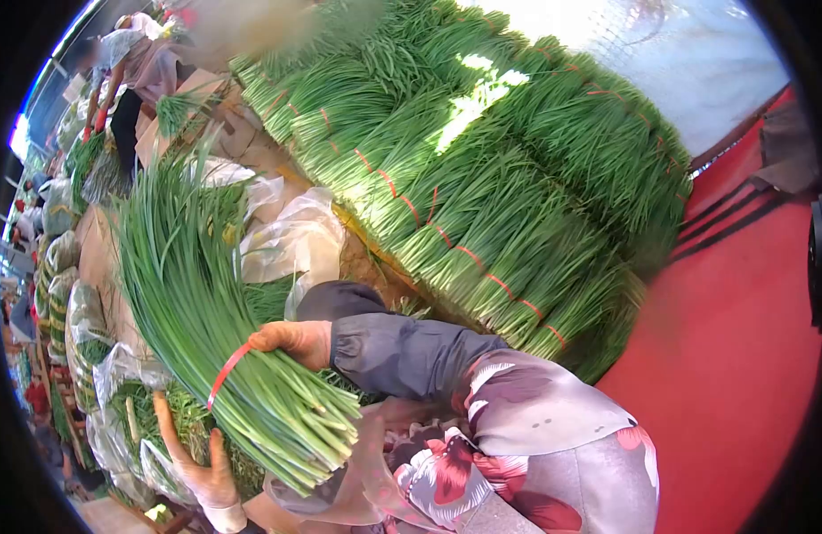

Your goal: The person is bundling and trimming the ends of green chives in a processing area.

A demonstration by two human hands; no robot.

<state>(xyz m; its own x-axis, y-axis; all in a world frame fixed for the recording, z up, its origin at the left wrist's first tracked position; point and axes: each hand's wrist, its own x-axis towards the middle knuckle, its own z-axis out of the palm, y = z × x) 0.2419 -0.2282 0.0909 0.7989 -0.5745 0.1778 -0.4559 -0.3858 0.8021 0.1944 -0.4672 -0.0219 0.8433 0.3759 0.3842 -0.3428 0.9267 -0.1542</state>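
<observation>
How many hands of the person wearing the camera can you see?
2. The right hand grips the green bundle next to its red band. The left hand is open beside the bundle, at the picture's lower left.

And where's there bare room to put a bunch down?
The red surface looks bare, right of the stacked bunches and below the dark cloth, though it may slope. A brown strip shows between the held bunch and the wrapped bundles. It's crowded among the stacked bunches and around the left hand.
</observation>
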